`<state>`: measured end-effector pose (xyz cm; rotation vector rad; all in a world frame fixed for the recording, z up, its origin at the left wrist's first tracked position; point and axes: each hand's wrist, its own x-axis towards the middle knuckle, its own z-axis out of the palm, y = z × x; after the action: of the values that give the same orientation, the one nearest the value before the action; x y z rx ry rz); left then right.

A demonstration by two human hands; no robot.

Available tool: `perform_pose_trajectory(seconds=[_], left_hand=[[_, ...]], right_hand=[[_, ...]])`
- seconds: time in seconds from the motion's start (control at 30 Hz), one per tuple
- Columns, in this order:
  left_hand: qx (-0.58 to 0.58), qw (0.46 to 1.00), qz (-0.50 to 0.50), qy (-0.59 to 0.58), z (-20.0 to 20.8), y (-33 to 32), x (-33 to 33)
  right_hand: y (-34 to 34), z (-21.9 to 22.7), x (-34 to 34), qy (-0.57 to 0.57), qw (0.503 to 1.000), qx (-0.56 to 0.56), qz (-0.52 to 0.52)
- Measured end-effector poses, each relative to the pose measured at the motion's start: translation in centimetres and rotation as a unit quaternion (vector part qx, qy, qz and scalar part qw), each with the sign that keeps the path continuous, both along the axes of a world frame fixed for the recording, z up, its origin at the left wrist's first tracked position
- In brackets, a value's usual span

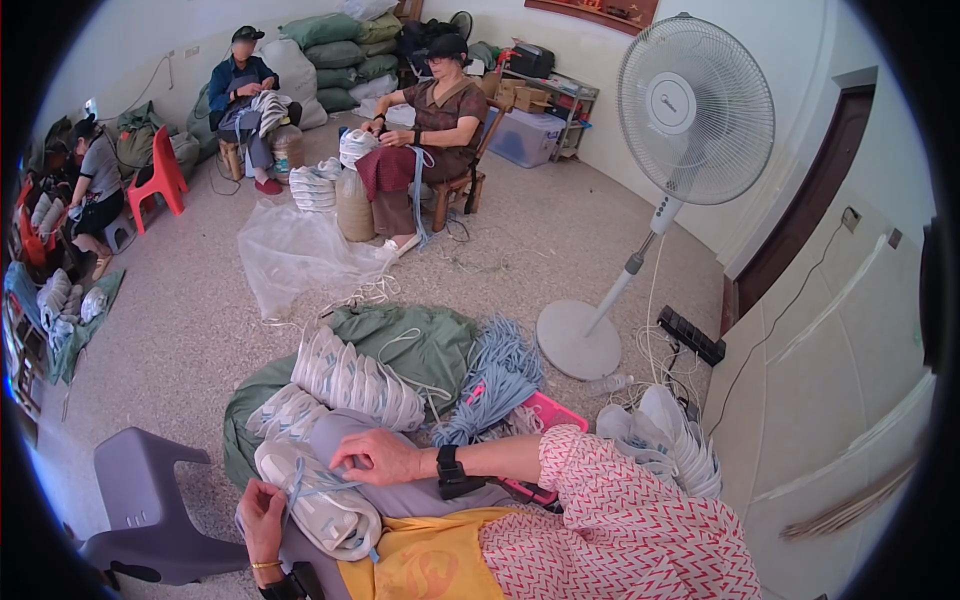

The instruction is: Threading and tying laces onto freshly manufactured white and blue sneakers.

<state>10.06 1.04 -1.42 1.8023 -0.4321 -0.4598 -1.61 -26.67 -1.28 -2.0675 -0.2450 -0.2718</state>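
Note:
A white sneaker point(345, 522) lies tilted across my lap, with a light blue shoelace point(318, 488) running over its upper. My left hand point(262, 518) is beside the shoe, thumb and fingertips pinched together on the lace at that side. Above the shoe, my right hand point(385, 458) reaches in from the right with curled fingers, closed at the lace's other side; the exact grip is small in view. Just beyond the lap, a row of white sneakers point(355, 378) rests on a green cloth sack point(425, 345).
A bundle of blue laces point(500, 365) lies by a pink tray point(552, 412). More white shoes point(662, 435) stand at right, near a standing fan point(580, 340) and a power strip point(690, 335). A grey plastic chair point(150, 505) is at left. Co-workers sit farther back.

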Motion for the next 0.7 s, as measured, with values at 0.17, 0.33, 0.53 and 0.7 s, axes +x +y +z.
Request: perform_pose_trajectory(seconds=[0.17,0.33,0.53,0.7], left_hand=[[0.007,1.0,0.012,0.003,0.63,-0.25,-0.35],[0.006,1.0,0.01,0.007,0.44,-0.06,-0.26],[-0.007,1.0,0.006,0.017,0.46,-0.18,-0.24],[-0.006,1.0,0.003,0.017,0.29,-0.02,-0.04]], right_hand=[[-0.07,0.12,-0.06,0.002,1.0,0.001,0.003],[0.01,0.28,-0.06,0.002,1.0,0.002,0.003],[-0.03,0.07,0.02,-0.004,1.0,0.001,0.001],[-0.03,0.07,0.14,-0.006,1.0,0.002,0.003]])
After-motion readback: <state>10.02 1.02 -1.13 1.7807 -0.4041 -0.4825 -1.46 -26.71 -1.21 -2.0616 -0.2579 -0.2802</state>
